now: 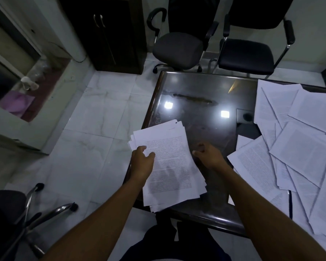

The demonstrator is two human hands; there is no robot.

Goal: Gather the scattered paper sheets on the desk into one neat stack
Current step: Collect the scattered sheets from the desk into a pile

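Your left hand [142,159] grips the gathered stack [167,162] at frame centre, on the desk [196,95] corner | right hand [208,154] beside it, loosely curled, empty | scattered sheets [294,140] at right remain: roughly half done.

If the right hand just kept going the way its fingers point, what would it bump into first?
The right hand points left toward the stack of sheets that the left hand holds; it would likely meet the stack's right edge first.
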